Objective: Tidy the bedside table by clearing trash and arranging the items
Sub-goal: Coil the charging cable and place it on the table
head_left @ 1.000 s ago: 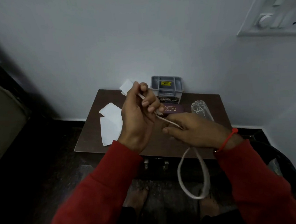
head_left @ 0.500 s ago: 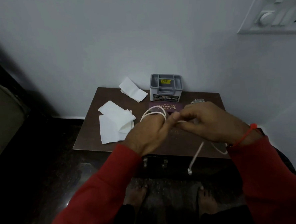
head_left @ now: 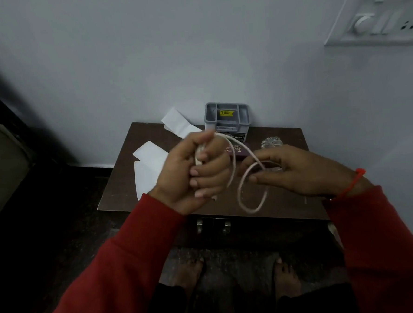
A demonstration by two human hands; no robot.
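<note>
Above bedside table (head_left: 121, 198), left hand (head_left: 192, 171) grips cable (head_left: 249, 202); right hand (head_left: 288, 170) pinches it.

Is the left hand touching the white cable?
Touching: the head view shows the left hand curled around the white cable, fingers closed over it.

The table (head_left: 120, 185) top looks like dark, matt wood veneer. White paper sheets (head_left: 148, 169) are smooth. The organiser (head_left: 226, 121) is grey matt plastic. The cable (head_left: 251, 202) looks smooth, rubbery white. Red cloth sleeves (head_left: 124, 258).
</note>
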